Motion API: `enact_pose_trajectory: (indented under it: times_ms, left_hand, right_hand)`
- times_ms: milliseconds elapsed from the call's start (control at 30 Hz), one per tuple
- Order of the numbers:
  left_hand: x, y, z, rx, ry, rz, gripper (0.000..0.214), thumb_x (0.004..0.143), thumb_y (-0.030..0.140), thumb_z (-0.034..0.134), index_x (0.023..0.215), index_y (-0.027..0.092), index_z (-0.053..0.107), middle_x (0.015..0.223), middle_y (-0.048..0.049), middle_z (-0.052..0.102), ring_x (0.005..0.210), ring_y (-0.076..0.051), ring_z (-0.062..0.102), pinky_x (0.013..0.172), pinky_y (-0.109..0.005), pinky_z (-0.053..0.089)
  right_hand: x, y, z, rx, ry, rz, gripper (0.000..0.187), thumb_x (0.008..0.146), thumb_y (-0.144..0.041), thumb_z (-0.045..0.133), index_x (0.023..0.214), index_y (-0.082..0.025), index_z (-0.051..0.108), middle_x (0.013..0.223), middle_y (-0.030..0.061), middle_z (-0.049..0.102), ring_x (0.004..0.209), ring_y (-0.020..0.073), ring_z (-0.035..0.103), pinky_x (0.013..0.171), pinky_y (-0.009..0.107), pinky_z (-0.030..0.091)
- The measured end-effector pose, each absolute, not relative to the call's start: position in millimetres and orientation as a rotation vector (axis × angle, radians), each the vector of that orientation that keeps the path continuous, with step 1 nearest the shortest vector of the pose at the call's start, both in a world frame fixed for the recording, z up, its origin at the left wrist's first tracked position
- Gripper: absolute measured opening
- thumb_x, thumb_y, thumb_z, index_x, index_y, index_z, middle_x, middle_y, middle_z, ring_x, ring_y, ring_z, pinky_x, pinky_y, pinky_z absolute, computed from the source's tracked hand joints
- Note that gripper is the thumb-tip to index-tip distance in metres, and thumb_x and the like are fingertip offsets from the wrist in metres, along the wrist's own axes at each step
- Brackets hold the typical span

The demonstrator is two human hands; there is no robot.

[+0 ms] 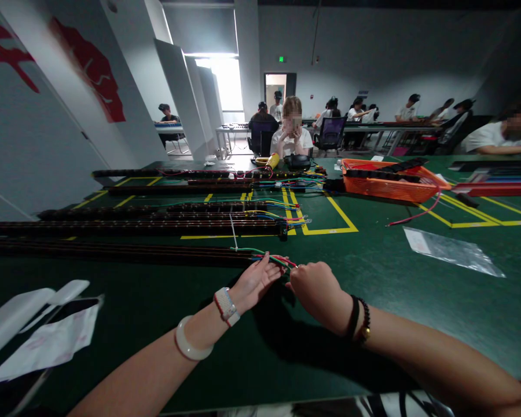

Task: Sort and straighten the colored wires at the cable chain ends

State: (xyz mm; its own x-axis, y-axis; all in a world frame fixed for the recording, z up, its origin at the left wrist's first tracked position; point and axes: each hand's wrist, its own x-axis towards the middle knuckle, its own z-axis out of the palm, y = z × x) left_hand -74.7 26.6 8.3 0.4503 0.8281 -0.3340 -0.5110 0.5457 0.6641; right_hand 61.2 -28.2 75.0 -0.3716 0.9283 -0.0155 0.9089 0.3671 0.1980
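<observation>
My left hand [255,282] rests its fingers on a bundle of coloured wires [272,258] that comes out of the end of a long dark cable chain [113,252] lying across the green table [417,301]. My right hand [315,285] is closed in a pinch on the ends of the same wires, knuckles toward me. The two hands almost touch. A white cable tie [233,231] stands up near the chain's end.
Several more cable chains [156,223] with coloured wire ends lie behind. An orange basket [391,182] sits at the right rear, a clear plastic bag [451,250] at the right, white packets [47,341] at the left. People sit at the far side and at other tables.
</observation>
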Motion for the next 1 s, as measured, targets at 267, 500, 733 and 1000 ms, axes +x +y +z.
enact_pose_trajectory:
  times_ms: [267, 500, 733, 1000]
  left_hand:
    - [-72, 25, 11, 0.522, 0.68, 0.913, 0.026, 0.091, 0.024, 0.045, 0.08, 0.01, 0.063, 0.084, -0.0102, 0.069, 0.08, -0.014, 0.065, 0.087, -0.026, 0.048]
    - [-75, 26, 4, 0.518, 0.641, 0.953, 0.021, 0.087, 0.027, 0.054, 0.077, 0.011, 0.064, 0.075, -0.0063, 0.068, 0.075, -0.015, 0.065, 0.091, -0.033, 0.048]
    - [-77, 21, 20, 0.541, 0.72, 0.894, 0.012, 0.088, 0.014, 0.051, 0.087, 0.009, 0.062, 0.104, -0.0161, 0.067, 0.104, -0.022, 0.062, 0.099, -0.038, 0.044]
    - [-78, 19, 26, 0.523, 0.737, 0.875, 0.012, 0.086, 0.009, 0.05, 0.087, 0.008, 0.062, 0.11, -0.0173, 0.064, 0.11, -0.023, 0.059, 0.103, -0.04, 0.042]
  right_hand:
    - [57, -26, 69, 1.623, 2.543, 0.206, 0.021, 0.084, -0.009, 0.048, 0.081, -0.012, 0.068, 0.077, 0.0125, 0.07, 0.067, 0.02, 0.067, 0.054, 0.025, 0.043]
    - [78, -4, 93, 1.906, 2.524, 0.474, 0.024, 0.092, -0.027, 0.041, 0.09, -0.014, 0.061, 0.079, 0.0116, 0.068, 0.071, 0.0216, 0.065, 0.056, 0.027, 0.043]
    - [108, 60, 57, 1.911, 2.409, 0.215, 0.037, 0.093, -0.041, 0.039, 0.093, -0.013, 0.063, 0.088, 0.0137, 0.068, 0.081, 0.021, 0.065, 0.064, 0.026, 0.043]
    - [116, 72, 44, 1.883, 2.54, 0.123, 0.036, 0.09, -0.046, 0.047, 0.097, -0.017, 0.065, 0.089, 0.0091, 0.068, 0.083, 0.0186, 0.063, 0.065, 0.025, 0.04]
